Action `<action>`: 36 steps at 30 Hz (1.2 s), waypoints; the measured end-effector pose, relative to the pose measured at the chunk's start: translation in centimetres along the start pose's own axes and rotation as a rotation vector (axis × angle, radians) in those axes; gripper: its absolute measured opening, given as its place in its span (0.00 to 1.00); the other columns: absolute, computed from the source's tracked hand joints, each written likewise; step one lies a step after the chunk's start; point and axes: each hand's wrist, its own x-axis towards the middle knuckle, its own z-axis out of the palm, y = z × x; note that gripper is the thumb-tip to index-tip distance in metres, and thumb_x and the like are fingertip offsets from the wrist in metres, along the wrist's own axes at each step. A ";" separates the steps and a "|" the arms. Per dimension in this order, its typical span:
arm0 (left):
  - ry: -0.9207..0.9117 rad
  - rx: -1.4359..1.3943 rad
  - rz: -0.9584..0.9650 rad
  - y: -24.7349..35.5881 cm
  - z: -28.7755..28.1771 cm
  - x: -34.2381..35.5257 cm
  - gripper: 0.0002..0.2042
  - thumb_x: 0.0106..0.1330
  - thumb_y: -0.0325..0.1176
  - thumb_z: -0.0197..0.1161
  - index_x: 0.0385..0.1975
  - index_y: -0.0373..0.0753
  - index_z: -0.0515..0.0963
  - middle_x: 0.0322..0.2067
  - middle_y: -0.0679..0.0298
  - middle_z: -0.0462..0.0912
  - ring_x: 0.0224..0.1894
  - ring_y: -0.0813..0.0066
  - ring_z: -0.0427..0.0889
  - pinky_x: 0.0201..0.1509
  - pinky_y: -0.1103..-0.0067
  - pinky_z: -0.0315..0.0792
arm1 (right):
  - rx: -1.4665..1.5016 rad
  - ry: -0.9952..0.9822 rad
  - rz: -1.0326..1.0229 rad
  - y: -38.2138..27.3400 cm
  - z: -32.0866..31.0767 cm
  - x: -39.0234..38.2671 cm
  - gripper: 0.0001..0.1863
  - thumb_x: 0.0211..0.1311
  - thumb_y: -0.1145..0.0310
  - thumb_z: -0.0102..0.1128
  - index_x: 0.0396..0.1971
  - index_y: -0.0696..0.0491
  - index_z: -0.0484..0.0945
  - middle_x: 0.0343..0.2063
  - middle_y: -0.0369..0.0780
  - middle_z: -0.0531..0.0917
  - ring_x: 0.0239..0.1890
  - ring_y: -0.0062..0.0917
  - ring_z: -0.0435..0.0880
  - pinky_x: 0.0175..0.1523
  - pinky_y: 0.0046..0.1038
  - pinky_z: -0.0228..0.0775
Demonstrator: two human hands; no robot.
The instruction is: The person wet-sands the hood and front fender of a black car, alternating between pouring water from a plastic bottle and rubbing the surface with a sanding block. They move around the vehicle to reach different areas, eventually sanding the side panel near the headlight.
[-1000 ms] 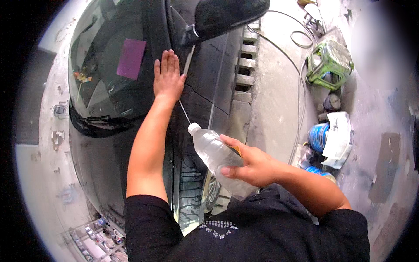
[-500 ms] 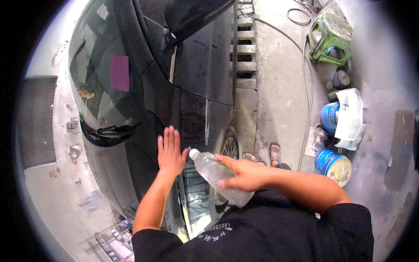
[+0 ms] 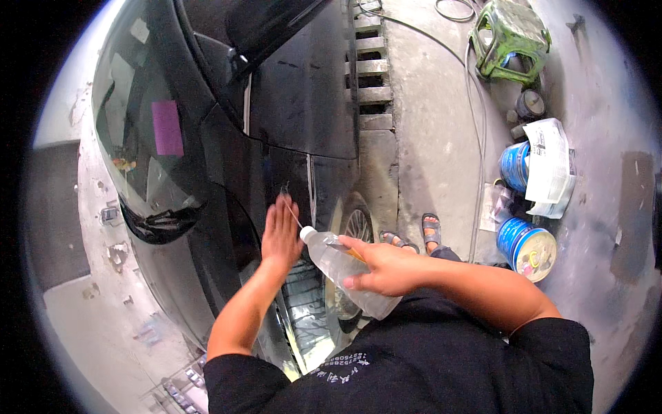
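Note:
My right hand (image 3: 389,270) is wrapped round a clear soft plastic bottle (image 3: 325,254) with a white cap (image 3: 307,233), tilted with its cap toward the car. A small yellow-orange strip (image 3: 354,254) shows between my fingers and the bottle; its kind I cannot make out. From the cap a thin jet of clear liquid (image 3: 295,217) runs to a wet spot (image 3: 285,189) on the black car (image 3: 296,103), just past my left fingertips. My left hand (image 3: 279,233) lies flat, fingers stretched, over the car's dark side panel beside the cap.
A side mirror (image 3: 276,34) juts out above. The windshield (image 3: 138,152) bears a purple square sheet (image 3: 167,128). To the right are a hose (image 3: 476,172) on the floor, a green stool (image 3: 512,41), blue tubs (image 3: 514,241) and a floor grate (image 3: 372,67). My sandalled feet (image 3: 431,233) stand beside the front wheel.
My left hand has shifted right, closer to the bottle cap. The jet now reaches the panel beyond my fingertips, where a wet spot shows. The whole view has shifted slightly.

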 end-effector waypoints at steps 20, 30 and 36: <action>0.062 -0.060 -0.112 -4.5 -4.5 10.1 0.46 0.67 0.67 0.47 0.75 0.35 0.52 0.77 0.55 0.48 0.79 0.58 0.43 0.80 0.59 0.35 | 0.023 0.088 -0.045 1.6 0.7 0.0 0.47 0.62 0.52 0.64 0.72 0.61 0.51 0.54 0.62 0.78 0.58 0.55 0.77 0.63 0.44 0.68; -0.007 -0.032 0.051 5.6 1.9 -0.6 0.37 0.73 0.56 0.43 0.74 0.35 0.54 0.76 0.52 0.51 0.79 0.55 0.43 0.80 0.61 0.36 | -0.052 -0.095 0.090 1.4 1.4 0.4 0.47 0.63 0.50 0.64 0.73 0.60 0.52 0.51 0.60 0.80 0.53 0.50 0.81 0.62 0.39 0.68; -0.149 -0.261 0.163 14.4 4.7 -18.7 0.32 0.74 0.50 0.45 0.74 0.41 0.58 0.77 0.66 0.51 0.80 0.65 0.40 0.80 0.62 0.31 | -0.240 -0.290 0.088 1.8 2.8 2.4 0.48 0.63 0.46 0.62 0.74 0.57 0.51 0.55 0.60 0.78 0.58 0.54 0.77 0.64 0.42 0.66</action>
